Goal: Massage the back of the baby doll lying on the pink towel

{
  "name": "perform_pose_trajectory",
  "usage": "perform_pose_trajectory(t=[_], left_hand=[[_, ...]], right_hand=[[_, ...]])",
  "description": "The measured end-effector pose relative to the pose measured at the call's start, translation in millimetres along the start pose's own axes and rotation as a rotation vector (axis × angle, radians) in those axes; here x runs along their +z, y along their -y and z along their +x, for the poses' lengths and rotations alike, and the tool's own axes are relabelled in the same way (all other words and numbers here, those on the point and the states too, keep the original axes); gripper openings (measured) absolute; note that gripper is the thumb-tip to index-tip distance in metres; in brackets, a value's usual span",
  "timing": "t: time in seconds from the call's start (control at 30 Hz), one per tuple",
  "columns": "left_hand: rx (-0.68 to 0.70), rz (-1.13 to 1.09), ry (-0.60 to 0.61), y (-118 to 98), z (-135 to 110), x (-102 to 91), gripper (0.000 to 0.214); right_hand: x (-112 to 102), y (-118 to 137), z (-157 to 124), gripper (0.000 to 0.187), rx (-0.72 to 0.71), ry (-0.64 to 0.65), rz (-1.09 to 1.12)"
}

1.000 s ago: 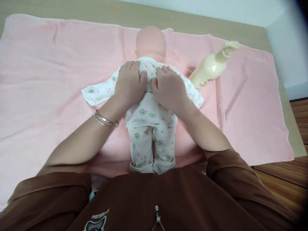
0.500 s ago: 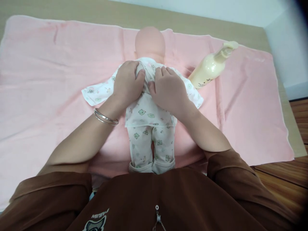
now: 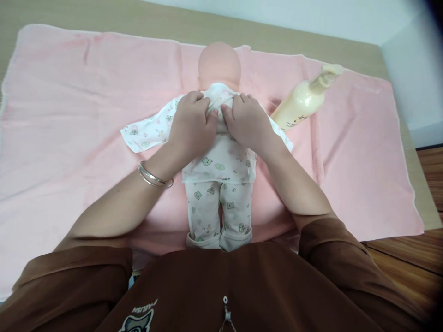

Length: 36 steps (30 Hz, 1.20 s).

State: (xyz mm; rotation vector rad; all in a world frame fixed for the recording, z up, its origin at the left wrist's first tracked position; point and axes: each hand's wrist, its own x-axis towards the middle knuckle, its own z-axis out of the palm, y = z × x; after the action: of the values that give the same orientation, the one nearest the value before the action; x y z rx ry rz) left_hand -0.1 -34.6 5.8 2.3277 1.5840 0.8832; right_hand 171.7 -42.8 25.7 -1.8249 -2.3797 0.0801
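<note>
A baby doll (image 3: 219, 64) lies face down with its head at the far end. It wears a white printed baby shirt (image 3: 218, 161) and matching trousers (image 3: 204, 207). My left hand (image 3: 194, 122) is closed on the shirt at the upper back, left of the middle, fingers curled and thumb inward. Opposite it, my right hand (image 3: 251, 122) also grips the shirt near the shoulder, its thumb close to the left one. Cloth is bunched between the hands below the collar. The fingertips are partly hidden in the fabric.
Under the doll a pink blanket (image 3: 363, 175) covers most of the wooden table (image 3: 277, 39). A cream pump bottle (image 3: 299, 103) lies to the right of the doll, by its right sleeve. A white wall (image 3: 408, 83) stands behind.
Both hands have shifted slightly to the right and curled more, with the fingers drawn in on the shirt. The cloth at the upper back has moved a little; the bottle stays put.
</note>
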Motion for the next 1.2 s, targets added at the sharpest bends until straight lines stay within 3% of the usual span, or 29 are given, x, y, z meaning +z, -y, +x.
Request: perform_pose_trajectory(t=[0.1, 0.2, 0.3, 0.43, 0.67, 1.07, 1.2], left_hand=[[-0.007, -0.073, -0.001, 16, 12, 6.4, 0.024], [-0.052, -0.144, 0.058, 28, 20, 12.3, 0.035], [-0.067, -0.114, 0.092, 33, 21, 16.8, 0.050], [-0.045, -0.102, 0.051, 34, 18, 21.7, 0.063], [-0.100, -0.120, -0.012, 31, 16, 24.4, 0.050], [-0.172, -0.083, 0.038, 22, 16, 15.1, 0.052], [-0.155, -0.124, -0.002, 23, 15, 16.4, 0.046]], right_hand=[[-14, 26, -15, 0.057, 0.059, 0.032, -0.046], [-23, 42, -25, 0.055, 0.055, 0.024, -0.098], [-26, 41, -24, 0.047, 0.025, 0.005, -0.112], [-26, 32, -15, 0.046, 0.021, 0.013, -0.086], [-16, 20, 3, 0.047, 0.223, 0.010, 0.076], [-11, 13, 8, 0.049, 0.216, -0.010, 0.151], [-10, 13, 9, 0.047, 0.236, 0.009, 0.146]])
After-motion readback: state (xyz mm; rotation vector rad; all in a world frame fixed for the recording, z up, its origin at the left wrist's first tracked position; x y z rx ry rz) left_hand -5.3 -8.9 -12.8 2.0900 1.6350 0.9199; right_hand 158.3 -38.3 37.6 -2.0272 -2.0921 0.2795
